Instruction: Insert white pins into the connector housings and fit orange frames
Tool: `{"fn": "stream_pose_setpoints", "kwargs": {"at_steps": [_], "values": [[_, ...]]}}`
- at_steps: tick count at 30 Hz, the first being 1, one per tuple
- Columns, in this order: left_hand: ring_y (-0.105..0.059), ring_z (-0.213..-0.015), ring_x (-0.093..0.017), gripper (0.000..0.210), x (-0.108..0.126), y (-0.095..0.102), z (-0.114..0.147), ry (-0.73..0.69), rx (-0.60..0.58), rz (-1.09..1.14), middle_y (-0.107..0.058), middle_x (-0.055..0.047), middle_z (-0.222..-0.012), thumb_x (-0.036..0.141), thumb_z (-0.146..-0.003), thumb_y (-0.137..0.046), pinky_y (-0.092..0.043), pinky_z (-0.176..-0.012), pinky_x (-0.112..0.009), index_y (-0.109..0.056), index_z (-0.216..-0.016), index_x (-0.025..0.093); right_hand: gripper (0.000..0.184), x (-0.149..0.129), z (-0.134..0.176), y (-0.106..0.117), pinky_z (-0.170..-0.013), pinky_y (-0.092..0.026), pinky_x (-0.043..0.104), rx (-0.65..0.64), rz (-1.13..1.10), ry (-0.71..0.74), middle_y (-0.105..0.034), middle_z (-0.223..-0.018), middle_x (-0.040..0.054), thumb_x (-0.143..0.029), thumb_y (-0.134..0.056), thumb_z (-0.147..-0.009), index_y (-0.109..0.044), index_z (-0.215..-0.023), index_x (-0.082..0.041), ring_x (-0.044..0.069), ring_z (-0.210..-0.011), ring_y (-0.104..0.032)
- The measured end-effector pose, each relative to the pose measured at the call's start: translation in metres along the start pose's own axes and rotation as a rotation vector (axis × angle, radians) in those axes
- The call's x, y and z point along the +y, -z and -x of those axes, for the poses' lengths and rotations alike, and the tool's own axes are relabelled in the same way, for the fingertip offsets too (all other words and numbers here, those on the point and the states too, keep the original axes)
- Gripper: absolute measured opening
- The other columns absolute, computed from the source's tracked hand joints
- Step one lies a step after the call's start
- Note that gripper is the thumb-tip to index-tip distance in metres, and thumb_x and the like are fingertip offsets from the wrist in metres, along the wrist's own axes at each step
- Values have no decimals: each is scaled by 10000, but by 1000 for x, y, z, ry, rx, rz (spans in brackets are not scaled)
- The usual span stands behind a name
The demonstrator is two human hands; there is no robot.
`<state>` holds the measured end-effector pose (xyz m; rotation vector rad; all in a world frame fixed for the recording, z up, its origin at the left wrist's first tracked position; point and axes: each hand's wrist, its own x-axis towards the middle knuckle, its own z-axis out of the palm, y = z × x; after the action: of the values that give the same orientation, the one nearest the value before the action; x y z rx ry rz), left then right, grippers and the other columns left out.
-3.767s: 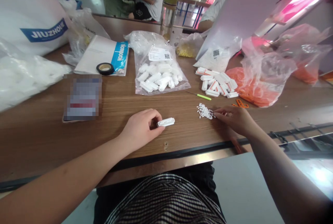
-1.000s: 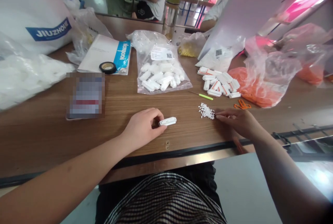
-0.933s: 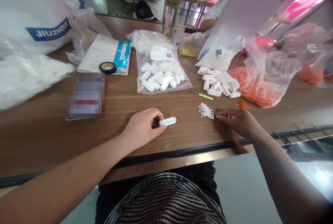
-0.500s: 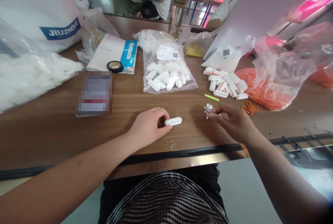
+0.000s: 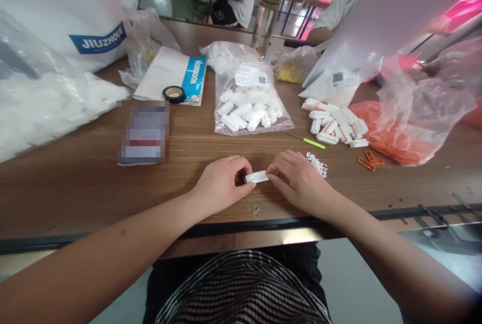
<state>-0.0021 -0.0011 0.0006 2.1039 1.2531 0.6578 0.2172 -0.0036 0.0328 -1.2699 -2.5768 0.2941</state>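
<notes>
My left hand (image 5: 225, 183) is closed round the left end of a white plastic connector housing (image 5: 256, 177), a slim block with a row of small holes, held just over the table. At its right end, the fingertips of my right hand (image 5: 297, 178) are pinched together and touch the housing. Whatever they may hold is hidden behind the fingers. Beside my right hand lies a pile of tiny white plastic pieces (image 5: 318, 165), partly covered by the hand. A pick with a yellow-green handle (image 5: 314, 143) rests just behind that pile.
White housings, some with orange strips (image 5: 337, 124), are heaped at the right. Near them are loose orange clips (image 5: 370, 160) and a bag of orange parts (image 5: 395, 130). A bag of white housings (image 5: 252, 108), a notebook (image 5: 158, 75), black tape (image 5: 174, 94) and a blurred flat device (image 5: 145, 135) lie further back.
My right hand has moved left from the pile of tiny pieces to the right end of the housing. My left hand keeps its hold. The view has shifted slightly.
</notes>
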Motion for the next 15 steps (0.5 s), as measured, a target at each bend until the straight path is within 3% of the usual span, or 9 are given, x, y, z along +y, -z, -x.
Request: {"fn": "stream_pose_setpoints", "kwargs": {"at_steps": [7, 15], "values": [[-475, -612, -124, 83, 0, -1, -1, 7, 2, 6, -554, 32, -715, 272, -796, -686, -362, -627, -280, -634, -824, 213, 301, -5, -2, 0, -739, -357, 359, 21, 250, 152, -615, -824, 80, -209, -414, -1002, -635, -807, -148, 205, -782, -475], [-473, -613, -128, 83, 2, 0, -1, 9, 1, 6, -540, 32, -697, 272, -798, -684, -359, -620, -278, -634, -822, 211, 245, -3, -3, -3, -730, -344, 362, 26, 346, 159, -607, -806, 76, -165, -444, -975, -627, -812, -152, 210, -765, -454]]}}
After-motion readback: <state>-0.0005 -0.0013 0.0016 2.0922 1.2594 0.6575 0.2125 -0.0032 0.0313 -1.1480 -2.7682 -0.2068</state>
